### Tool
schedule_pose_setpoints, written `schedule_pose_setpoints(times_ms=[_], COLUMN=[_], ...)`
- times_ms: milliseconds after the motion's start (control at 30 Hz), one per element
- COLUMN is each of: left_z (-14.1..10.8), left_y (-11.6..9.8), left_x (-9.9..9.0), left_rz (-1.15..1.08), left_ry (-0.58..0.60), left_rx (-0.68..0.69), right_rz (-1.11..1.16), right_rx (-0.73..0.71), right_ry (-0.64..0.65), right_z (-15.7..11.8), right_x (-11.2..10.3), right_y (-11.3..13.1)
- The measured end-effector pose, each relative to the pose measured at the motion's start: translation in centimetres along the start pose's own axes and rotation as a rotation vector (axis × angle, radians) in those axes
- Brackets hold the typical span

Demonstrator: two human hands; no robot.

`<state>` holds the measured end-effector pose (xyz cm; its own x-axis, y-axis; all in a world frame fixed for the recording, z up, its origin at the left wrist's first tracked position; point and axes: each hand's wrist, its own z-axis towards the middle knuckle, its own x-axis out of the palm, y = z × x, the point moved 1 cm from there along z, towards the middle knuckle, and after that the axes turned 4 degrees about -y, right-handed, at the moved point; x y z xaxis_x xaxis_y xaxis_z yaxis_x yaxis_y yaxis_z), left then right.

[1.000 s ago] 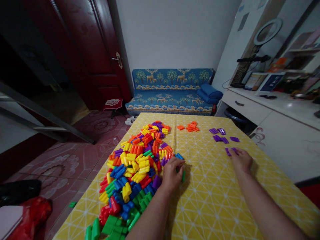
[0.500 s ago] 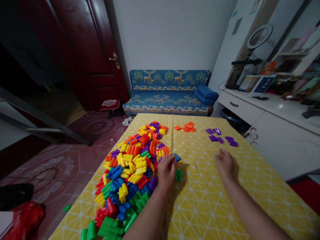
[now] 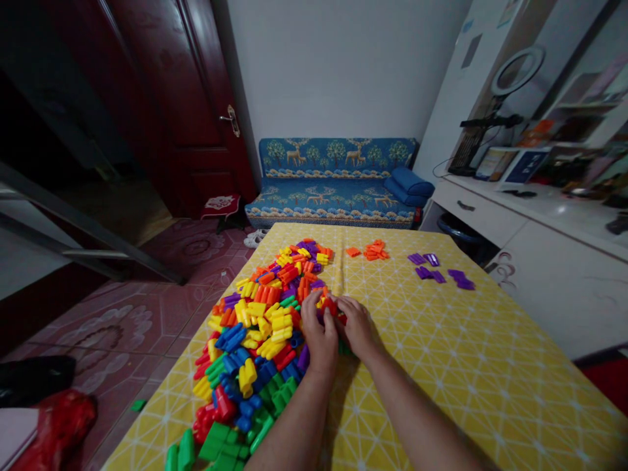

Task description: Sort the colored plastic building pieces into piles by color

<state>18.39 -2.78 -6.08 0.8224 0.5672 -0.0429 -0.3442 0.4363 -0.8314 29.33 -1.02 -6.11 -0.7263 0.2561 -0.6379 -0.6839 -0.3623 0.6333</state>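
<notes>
A heap of coloured plastic building blocks (image 3: 267,311) covers the left part of the table, in yellow, red, blue, green, orange and purple. At the heap's right edge my two hands meet. My left hand (image 3: 320,337) is closed around a red building block (image 3: 330,305). My right hand (image 3: 360,330) has its fingers curled against the same red block from the right. The fingers hide most of this block and the pieces beneath it. A bit of green shows below my right hand.
Orange blocks (image 3: 375,250) lie in a small pile at the far middle of the table, purple blocks (image 3: 430,275) farther right. The yellow patterned tablecloth (image 3: 441,366) covers the table. Behind stands a blue sofa (image 3: 333,190); a white cabinet (image 3: 554,281) is at right.
My right hand has moved left across the table to my left hand and closed on the red block. My left hand stays by the heap. The view has shifted slightly.
</notes>
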Motion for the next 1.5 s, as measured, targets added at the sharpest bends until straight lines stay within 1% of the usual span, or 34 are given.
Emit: schedule_pose_setpoints(times_ms=[133,233,267,333,400,467,533,600,700,733,800,867,900,933,967,1067,1100,1167,1267,1367,1433,1500], left_z=[0.0,-0.1,-0.1,-0.1,-0.1,-0.1,-0.1,-0.1,0.0,0.0,0.1,0.0,-0.1,-0.1,-0.2,-0.2,-0.2,-0.1,0.0,-0.1,-0.3,-0.4], left_y=[-0.2,-0.1,-0.1,0.0,0.2,0.2,0.1,-0.2,-0.5,-0.5,-0.4,-0.1,0.0,0.1,0.1,-0.1,-0.2,-0.5,-0.6,-0.4,-0.2,0.0], left_x=[0.0,0.0,0.1,0.2,0.4,0.5,0.6,0.6,0.4,0.4,0.3,0.4,0.5,0.6,0.6,0.7,0.6,0.4,0.3,0.5,0.7,0.9], left_rz=[0.011,-0.001,-0.005,0.001,0.009,-0.016,-0.058,-0.072,-0.049,-0.044,-0.038,-0.041,-0.047,-0.056,-0.066,-0.072,-0.055,0.000,0.047,0.000,-0.041,-0.066], left_ry=[0.016,0.038,0.048,0.063,0.071,0.099,0.155,0.202,0.206,0.190,0.150,0.126,0.125,0.127,0.133,0.145,0.144,0.142,0.146,0.162,0.179,0.185], left_rx=[-0.017,-0.008,-0.001,-0.001,-0.037,-0.100,-0.152,-0.169,-0.143,-0.137,-0.144,-0.171,-0.182,-0.190,-0.196,-0.188,-0.173,-0.132,-0.105,-0.140,-0.180,-0.222], right_rz=[0.120,0.241,0.302,0.455,0.602,0.690,0.718,0.731,0.791,0.829,0.901,0.911,0.890,0.856,0.810,0.660,0.619,0.567,0.516,0.494,0.504,0.521], right_rx=[-0.020,0.030,0.069,0.163,0.251,0.312,0.348,0.371,0.420,0.446,0.495,0.508,0.501,0.494,0.493,0.525,0.538,0.557,0.572,0.554,0.520,0.458], right_ry=[-0.193,-0.320,-0.337,-0.329,-0.302,-0.314,-0.350,-0.377,-0.414,-0.455,-0.593,-0.718,-0.737,-0.723,-0.678,-0.505,-0.466,-0.430,-0.437,-0.481,-0.512,-0.541], right_z=[-0.5,-0.8,-0.9,-0.9,-1.0,-1.0,-1.0,-0.9,-0.6,-0.5,-0.3,-0.2,0.0,0.2,0.5,2.4,3.4,5.8,9.7,12.9,14.2,14.8], right_x=[0.4,-0.2,-0.3,-0.6,-0.8,-1.0,-1.1,-1.2,-1.1,-1.1,-1.2,-1.3,-1.4,-1.4,-1.5,-1.7,-1.9,-2.2,-2.5,-2.7,-2.6,-2.3], right_y=[-0.5,-0.3,-0.2,-0.2,-0.3,-0.4,-0.6,-0.9,-1.7,-2.2,-3.3,-4.3,-4.6,-5.0,-5.2,-6.4,-6.9,-8.4,-10.6,-12.1,-12.5,-12.6])
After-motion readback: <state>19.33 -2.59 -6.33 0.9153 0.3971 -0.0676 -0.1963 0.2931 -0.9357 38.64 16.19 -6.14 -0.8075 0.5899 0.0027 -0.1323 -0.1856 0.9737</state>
